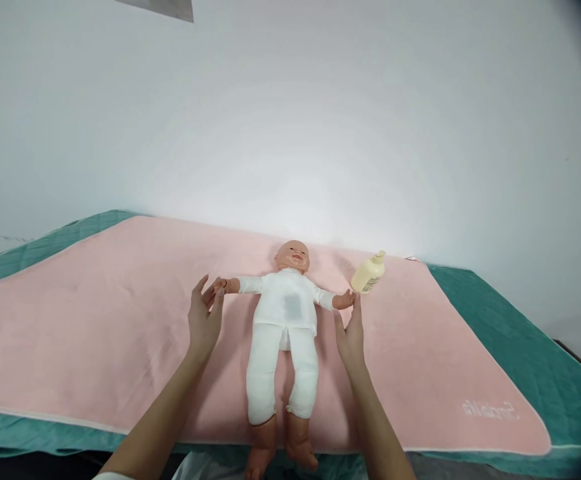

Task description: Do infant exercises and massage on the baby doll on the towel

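Note:
A baby doll (pixel 270 300) in a white top and white trousers lies on its back, arms stretched out sideways and bare feet toward me. My left hand (pixel 205 321) is at the doll's hand on the left side, fingers and thumb apart, with the fingertips appearing to touch it. On the other side, my right hand (pixel 352 339) has its thumb and fingers spread just below the doll's other hand (pixel 343 300), the fingertips against or very close to it. A pale yellow pump bottle (pixel 368 273) lies tilted just beyond my right fingertips.
Beneath the doll is a pink mat (pixel 110 320) with faint lettering at its near right corner. Under that, a green quilted cover (pixel 515 340) shows along the sides and front edge. A white wall (pixel 290 120) rises directly behind. The doll's feet reach over the near edge.

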`<action>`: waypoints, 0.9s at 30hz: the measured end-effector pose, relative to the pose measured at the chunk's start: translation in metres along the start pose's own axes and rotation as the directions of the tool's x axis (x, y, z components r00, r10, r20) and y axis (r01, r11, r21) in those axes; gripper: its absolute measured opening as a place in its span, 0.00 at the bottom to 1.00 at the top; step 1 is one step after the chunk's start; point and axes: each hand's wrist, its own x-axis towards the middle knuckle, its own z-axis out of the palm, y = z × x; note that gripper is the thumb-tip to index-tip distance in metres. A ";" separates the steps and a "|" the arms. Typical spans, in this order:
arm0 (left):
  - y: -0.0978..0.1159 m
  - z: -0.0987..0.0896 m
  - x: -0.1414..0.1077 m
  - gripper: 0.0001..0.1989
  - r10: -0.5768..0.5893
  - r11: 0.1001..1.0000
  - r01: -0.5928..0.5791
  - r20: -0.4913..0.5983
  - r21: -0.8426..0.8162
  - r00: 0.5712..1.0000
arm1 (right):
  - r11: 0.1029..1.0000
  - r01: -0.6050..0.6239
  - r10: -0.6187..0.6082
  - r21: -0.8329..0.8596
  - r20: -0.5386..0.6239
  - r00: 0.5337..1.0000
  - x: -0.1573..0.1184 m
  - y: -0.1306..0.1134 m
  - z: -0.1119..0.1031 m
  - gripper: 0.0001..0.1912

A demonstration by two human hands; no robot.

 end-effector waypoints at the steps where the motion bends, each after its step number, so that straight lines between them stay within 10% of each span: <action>1: 0.003 0.006 0.004 0.25 0.010 1.000 -0.011 -0.019 -0.019 1.000 | 1.000 0.025 -0.024 0.009 -0.034 0.999 0.010 -0.002 0.003 0.40; 10: 0.018 0.060 0.058 0.18 0.140 0.989 -0.144 -0.084 -0.045 0.987 | 0.980 0.185 -0.175 0.077 -0.124 0.977 0.094 0.006 0.041 0.30; 17: 0.008 0.108 0.093 0.38 0.073 0.926 -0.161 0.256 0.340 0.964 | 0.988 0.100 -0.091 0.117 -0.078 0.993 0.125 0.015 0.061 0.28; 27: 0.000 0.134 0.109 0.29 -0.172 0.708 -0.269 0.529 0.653 0.831 | 0.995 0.016 -0.018 0.098 0.023 1.000 0.132 0.004 0.072 0.19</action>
